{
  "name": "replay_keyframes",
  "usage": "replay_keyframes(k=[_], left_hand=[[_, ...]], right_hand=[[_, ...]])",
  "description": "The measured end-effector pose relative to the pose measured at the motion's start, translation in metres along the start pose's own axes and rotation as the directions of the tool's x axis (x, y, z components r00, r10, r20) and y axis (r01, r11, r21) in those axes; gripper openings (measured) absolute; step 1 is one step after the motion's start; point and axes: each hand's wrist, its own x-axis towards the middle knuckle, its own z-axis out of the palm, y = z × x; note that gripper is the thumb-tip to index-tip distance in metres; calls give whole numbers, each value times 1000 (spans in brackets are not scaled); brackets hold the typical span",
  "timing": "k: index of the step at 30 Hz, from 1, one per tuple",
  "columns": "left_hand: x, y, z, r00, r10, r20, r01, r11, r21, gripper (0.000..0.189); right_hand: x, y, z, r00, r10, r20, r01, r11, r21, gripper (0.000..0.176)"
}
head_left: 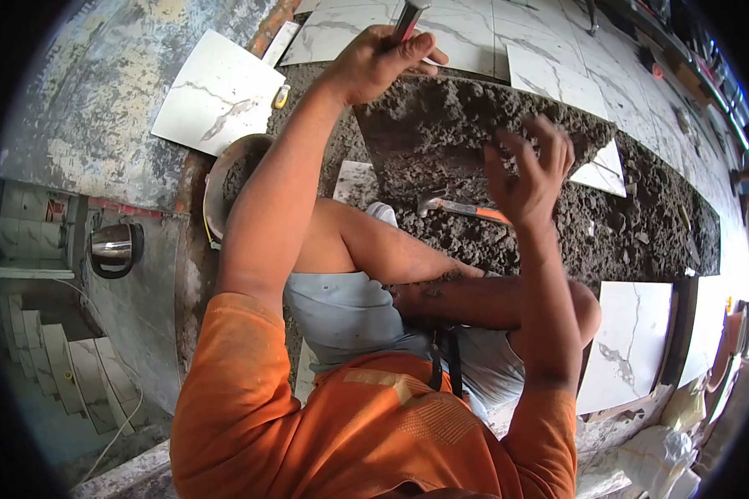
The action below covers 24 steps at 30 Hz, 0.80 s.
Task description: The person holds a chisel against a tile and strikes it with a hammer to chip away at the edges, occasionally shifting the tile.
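My left hand (379,68) is raised at the upper middle, wrapped round the red-and-black handle (406,21) of a tool with a metal end, whose kind I cannot tell. My right hand (531,170) hovers over the mortar with its fingers spread and slightly blurred, holding nothing. Dark, clumpy mortar (466,112) spreads beneath and between both hands, with a smoother patch in its middle. A claw hammer (466,208) with an orange handle lies on it, just left of my right wrist.
A loose marbled tile (216,87) lies at upper left beside a small yellow-handled tool (281,96). A round basin (218,187) sits partly behind my left arm. A metal kettle (115,248) stands farther left. Marbled floor tiles (549,29) line the back; another tile (628,341) lies at right.
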Motion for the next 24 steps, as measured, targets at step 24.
replay_keyframes(k=[24], left_hand=[[0,-7,-7,997,19,69,-19,1000,-1,60]], right_hand=[[-179,0,65,320,275,907,-246,948,-201,33]])
